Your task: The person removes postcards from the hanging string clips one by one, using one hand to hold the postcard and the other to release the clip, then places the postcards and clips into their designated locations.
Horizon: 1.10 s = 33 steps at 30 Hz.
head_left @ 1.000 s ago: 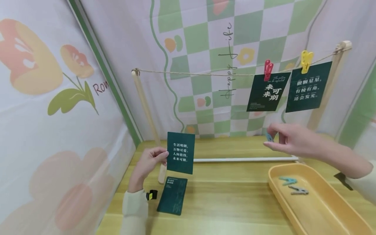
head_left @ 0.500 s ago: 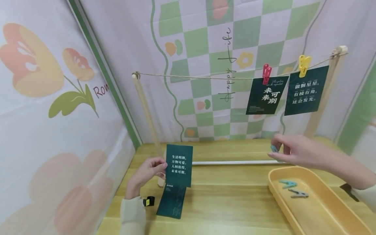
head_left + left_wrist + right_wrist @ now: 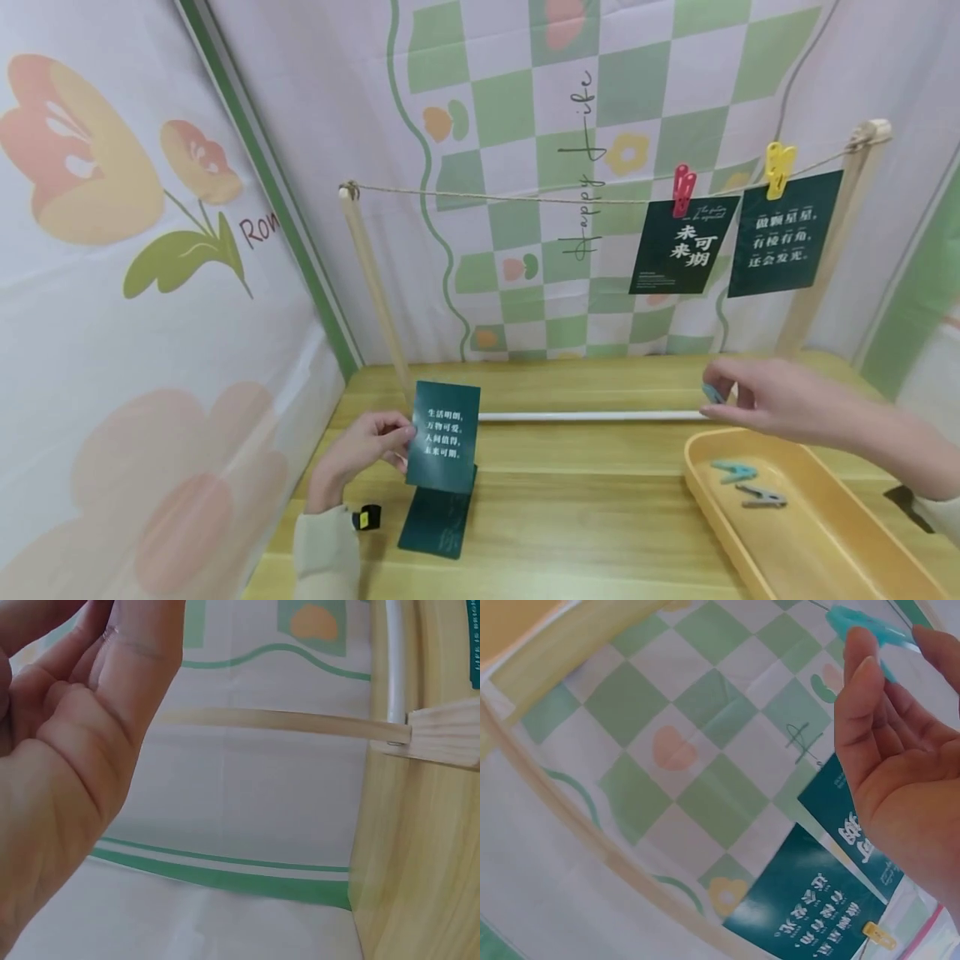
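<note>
My left hand (image 3: 363,457) pinches a dark green card (image 3: 442,437) by its left edge. White printed writing faces me, and the card is held above the table, in front of another green card (image 3: 435,527) that lies there. At the right, my right hand (image 3: 783,408) pinches a light blue clothespin (image 3: 870,630) between thumb and fingertips, over the far end of a yellow tray (image 3: 693,492). Two more green cards hang from a twine line (image 3: 487,197): one card (image 3: 678,265) under a red clothespin (image 3: 682,192), the other (image 3: 783,242) under a yellow clothespin (image 3: 778,171).
Wooden posts stand at the left (image 3: 372,279) and right (image 3: 813,283), holding the twine. A white bar (image 3: 592,416) runs low between them. Inside the tray lie a teal clothespin (image 3: 735,472) and a grey clothespin (image 3: 762,497). Printed cloth walls (image 3: 240,367) enclose the table.
The left hand has lowered its card and shifted slightly left, so the card now overlaps the one on the table. My right hand, still pinching the clothespin, has come down and a little right.
</note>
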Tool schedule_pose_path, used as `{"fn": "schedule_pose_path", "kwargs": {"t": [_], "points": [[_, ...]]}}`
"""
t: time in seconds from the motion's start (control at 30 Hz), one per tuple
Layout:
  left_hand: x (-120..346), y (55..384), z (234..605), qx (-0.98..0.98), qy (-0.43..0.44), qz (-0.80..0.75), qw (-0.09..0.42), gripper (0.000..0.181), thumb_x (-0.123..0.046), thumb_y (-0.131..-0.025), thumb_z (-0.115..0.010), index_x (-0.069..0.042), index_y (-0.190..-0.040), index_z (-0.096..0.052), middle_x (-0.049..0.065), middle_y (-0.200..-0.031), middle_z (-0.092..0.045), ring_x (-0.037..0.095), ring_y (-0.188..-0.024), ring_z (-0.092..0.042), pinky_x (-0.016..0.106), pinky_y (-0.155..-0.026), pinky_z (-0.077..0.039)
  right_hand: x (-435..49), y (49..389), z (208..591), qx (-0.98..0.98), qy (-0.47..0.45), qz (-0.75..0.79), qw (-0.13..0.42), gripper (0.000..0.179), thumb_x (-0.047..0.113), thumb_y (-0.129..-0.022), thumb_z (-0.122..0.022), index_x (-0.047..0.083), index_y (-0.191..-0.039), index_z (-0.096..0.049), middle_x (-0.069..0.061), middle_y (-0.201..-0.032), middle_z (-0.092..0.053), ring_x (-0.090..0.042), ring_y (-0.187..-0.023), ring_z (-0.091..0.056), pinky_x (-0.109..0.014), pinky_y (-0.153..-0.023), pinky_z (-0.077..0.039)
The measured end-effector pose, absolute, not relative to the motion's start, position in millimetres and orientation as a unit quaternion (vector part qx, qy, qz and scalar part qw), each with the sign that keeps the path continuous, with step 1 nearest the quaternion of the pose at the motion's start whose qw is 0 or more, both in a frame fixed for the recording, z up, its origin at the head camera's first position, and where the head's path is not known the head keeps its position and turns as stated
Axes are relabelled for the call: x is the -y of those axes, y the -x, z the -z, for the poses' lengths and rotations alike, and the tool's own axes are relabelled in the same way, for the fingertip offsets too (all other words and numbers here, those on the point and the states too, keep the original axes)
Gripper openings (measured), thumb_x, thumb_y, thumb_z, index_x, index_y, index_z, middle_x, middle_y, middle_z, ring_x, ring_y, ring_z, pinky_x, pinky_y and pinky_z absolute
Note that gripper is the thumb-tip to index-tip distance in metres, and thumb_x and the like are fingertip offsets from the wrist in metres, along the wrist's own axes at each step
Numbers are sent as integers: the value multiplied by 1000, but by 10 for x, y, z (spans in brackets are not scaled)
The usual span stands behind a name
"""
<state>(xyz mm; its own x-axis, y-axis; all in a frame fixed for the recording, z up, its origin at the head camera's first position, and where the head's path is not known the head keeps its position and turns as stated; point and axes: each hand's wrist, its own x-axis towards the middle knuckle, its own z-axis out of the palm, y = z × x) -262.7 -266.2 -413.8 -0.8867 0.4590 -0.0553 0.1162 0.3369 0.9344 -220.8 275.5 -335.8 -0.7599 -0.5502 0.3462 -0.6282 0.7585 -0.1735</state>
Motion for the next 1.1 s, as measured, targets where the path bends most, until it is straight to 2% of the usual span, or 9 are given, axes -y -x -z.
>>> {"fn": "schedule_pose_path", "kwargs": {"t": [0.27, 0.5, 0.57, 0.67, 0.83, 1.1], "points": [[2690, 2672, 4182, -809, -181, -527, 186, 25, -18, -100, -58, 7, -97, -61, 6, -78, -59, 20, -65, -65, 49, -68, -59, -2873, 2209, 3563, 920, -344, -136, 130, 26, 24, -82, -79, 26, -91, -55, 23, -77, -54, 12, -65, -43, -17, -53, -42], [2660, 2732, 4230, -840, -180, -474, 195, 21, -18, -100, -57, 1, -95, -64, 6, -74, -60, 19, -63, -63, 56, -67, -57, -2986, 2216, 3833, 907, -372, -155, 123, 26, 19, -81, -79, 25, -91, -56, 24, -76, -52, 12, -62, -41, -16, -50, -40], [2648, 2746, 4246, -853, -179, -451, 190, 20, -17, -99, -56, 0, -93, -65, 6, -73, -61, 18, -63, -62, 52, -65, -57, -3013, 2223, 3892, 904, -379, -163, 112, 26, 17, -81, -79, 23, -92, -56, 22, -77, -54, 12, -61, -41, -16, -50, -40], [2620, 2764, 4265, -868, -175, -427, 186, 18, -16, -98, -58, -1, -91, -65, 5, -73, -62, 16, -64, -60, 41, -60, -56, -3052, 2230, 3971, 903, -387, -167, 86, 26, 14, -81, -78, 21, -94, -56, 20, -81, -57, 12, -63, -41, -16, -50, -40], [2578, 2762, 4307, -873, -159, -414, 204, 18, -13, -96, -60, 0, -84, -61, 4, -69, -61, 16, -61, -58, 29, -55, -50, -3096, 2230, 4107, 895, -405, -170, 76, 29, 12, -79, -79, 21, -90, -54, 21, -78, -53, 12, -64, -39, -16, -50, -36], [2685, 2675, 4409, -868, -139, -415, 234, 15, -10, -94, -59, 2, -85, -62, 4, -68, -63, 15, -60, -61, 26, -53, -48, -3179, 2183, 4305, 881, -425, -200, 65, 30, 11, -81, -78, 23, -86, -51, 25, -76, -50, 13, -63, -41, -13, -49, -36]]}}
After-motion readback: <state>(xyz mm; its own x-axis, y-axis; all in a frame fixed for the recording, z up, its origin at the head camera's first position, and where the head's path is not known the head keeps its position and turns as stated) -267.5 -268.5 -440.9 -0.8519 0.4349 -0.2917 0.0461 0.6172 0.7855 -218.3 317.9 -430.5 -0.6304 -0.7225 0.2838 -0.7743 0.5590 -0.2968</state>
